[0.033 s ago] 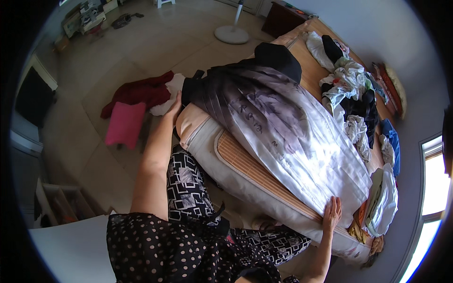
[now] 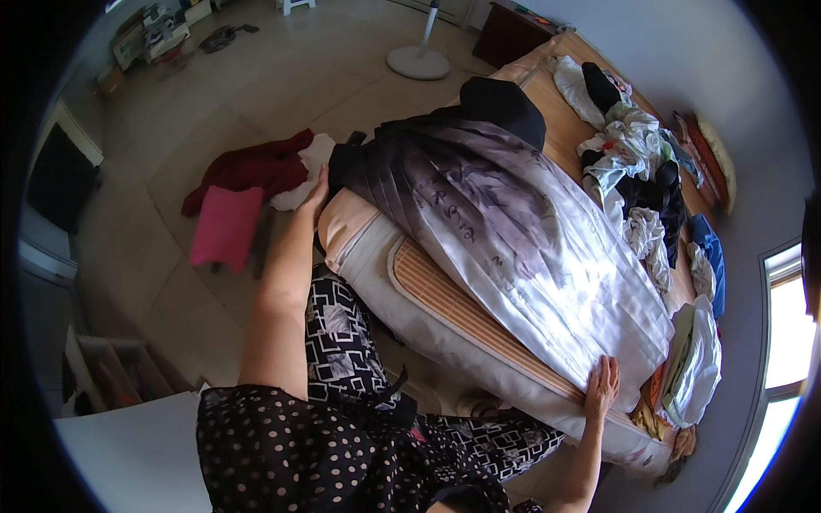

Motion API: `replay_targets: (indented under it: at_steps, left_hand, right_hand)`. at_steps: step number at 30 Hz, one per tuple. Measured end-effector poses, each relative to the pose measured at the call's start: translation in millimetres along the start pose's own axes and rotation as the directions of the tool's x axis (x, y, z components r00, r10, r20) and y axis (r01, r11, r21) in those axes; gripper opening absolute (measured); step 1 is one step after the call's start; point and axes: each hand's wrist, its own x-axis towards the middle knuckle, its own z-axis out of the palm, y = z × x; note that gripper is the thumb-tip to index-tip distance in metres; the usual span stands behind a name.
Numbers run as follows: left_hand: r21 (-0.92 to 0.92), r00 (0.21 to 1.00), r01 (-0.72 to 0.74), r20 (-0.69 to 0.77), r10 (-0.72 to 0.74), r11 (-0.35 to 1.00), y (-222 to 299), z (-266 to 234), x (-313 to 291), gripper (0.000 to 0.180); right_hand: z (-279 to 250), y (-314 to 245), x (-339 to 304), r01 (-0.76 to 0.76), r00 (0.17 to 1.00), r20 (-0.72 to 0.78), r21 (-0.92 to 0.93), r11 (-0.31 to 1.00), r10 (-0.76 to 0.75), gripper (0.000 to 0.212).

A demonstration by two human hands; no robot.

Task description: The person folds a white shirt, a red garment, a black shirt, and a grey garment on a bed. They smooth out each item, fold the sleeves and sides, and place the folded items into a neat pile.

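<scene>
A long pleated skirt [image 2: 513, 222] lies spread across the bed, fading from a black waistband through a purple-grey flower print to a white hem. At its waistband end, past the bed's near left corner, my left hand [image 2: 317, 190] closes on the waistband's edge; part of its fingers is hidden. My right hand [image 2: 603, 389] rests flat on the white hem, fingers stretched out. A black piece of cloth [image 2: 505, 107] lies at the skirt's far side.
The bed carries a woven mat [image 2: 466, 303]. Along its right side lie heaped clothes [image 2: 633, 141] and a folded white garment [image 2: 697, 368]. To the left are a pink stool [image 2: 227, 227] and a dark red garment [image 2: 252, 175]. A round white stand base [image 2: 418, 62] stands beyond.
</scene>
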Motion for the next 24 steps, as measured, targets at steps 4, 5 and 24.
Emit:
replay_targets:
  at_steps: [4,5,24]
  left_hand:
    - [-0.106,0.975,-0.180,-0.152,0.163,0.978,9.6,19.6,11.3,0.091]
    - [-0.080,0.949,-0.241,-0.229,0.218,0.967,11.9,25.6,18.7,0.082]
    - [-0.045,-0.186,-0.907,0.935,0.302,-0.418,-63.2,304.2,-204.7,0.020]
  right_hand:
    - [-1.9,-2.5,-3.1,-0.037,0.999,-0.006,-0.024,0.999,0.037,0.041]
    - [-2.8,-3.8,-3.4,-0.051,0.999,-0.010,-0.024,0.998,0.051,0.041]
    - [5.1,-6.8,0.4,-0.048,0.996,-0.072,-0.031,0.998,0.046,0.041]
